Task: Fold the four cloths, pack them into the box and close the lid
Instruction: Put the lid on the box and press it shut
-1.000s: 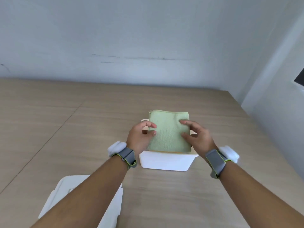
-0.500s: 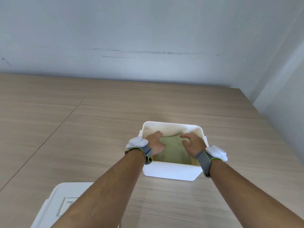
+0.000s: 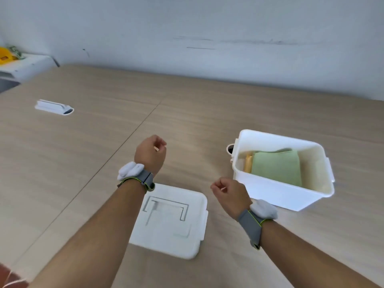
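Cloths [image 3: 276, 166] stacked inside box [image 3: 286, 196], right of frame; lid [image 3: 172, 221] flat at lower centre. Left hand [image 3: 150, 155] and right hand [image 3: 228, 194] loosely curled, empty. Risk: green top edge riding high, blocking lid latching.

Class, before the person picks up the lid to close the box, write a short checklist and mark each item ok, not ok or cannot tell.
1. Left hand free: ok, holds nothing.
2. Right hand free: ok, holds nothing.
3. Lid unobstructed on the table: ok, only the left forearm crosses above it.
4. Green cloth below the rim of the box: ok.
5. All four cloths packed: cannot tell; only the green one and an orange edge show.
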Motion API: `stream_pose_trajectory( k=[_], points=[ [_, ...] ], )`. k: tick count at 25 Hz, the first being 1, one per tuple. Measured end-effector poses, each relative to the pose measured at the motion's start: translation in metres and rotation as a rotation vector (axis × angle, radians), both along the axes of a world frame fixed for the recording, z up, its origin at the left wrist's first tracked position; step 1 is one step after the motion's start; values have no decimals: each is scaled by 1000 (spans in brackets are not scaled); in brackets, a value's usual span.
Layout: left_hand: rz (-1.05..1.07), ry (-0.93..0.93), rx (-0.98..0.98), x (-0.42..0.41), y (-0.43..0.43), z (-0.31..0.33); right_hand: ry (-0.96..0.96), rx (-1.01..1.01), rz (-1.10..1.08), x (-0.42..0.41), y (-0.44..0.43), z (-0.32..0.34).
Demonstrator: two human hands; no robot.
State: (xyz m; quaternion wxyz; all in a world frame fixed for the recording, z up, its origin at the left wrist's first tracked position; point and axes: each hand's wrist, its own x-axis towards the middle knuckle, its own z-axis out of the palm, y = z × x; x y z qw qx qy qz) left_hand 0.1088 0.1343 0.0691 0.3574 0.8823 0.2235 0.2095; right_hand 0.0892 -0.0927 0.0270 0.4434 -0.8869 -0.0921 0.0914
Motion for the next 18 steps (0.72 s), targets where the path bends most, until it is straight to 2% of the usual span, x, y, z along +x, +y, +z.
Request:
stream_pose_trajectory(
  k=[3, 6, 7, 9, 11, 15, 18],
  points=[
    [39, 365, 27, -51, 52, -55, 174, -334, 171, -22, 18, -49],
    [8, 707, 51, -99, 75, -99, 215, -570, 177, -40, 31, -73],
    [-11, 758, 57, -109, 75, -109, 216, -638, 153, -43, 34, -77],
    [-22, 735, 28, -124, 72, -120, 223, -695, 125, -48, 40, -79],
    [20, 674, -12, -128, 70, -125, 289, -570, 50, -49, 45, -77],
    [126, 670, -187, -127, 75, -118, 554, 56, -246, -43, 51, -68],
    [147, 553, -390, -129, 78, -101, 605, 215, -273, -42, 55, -54]
  ],
)
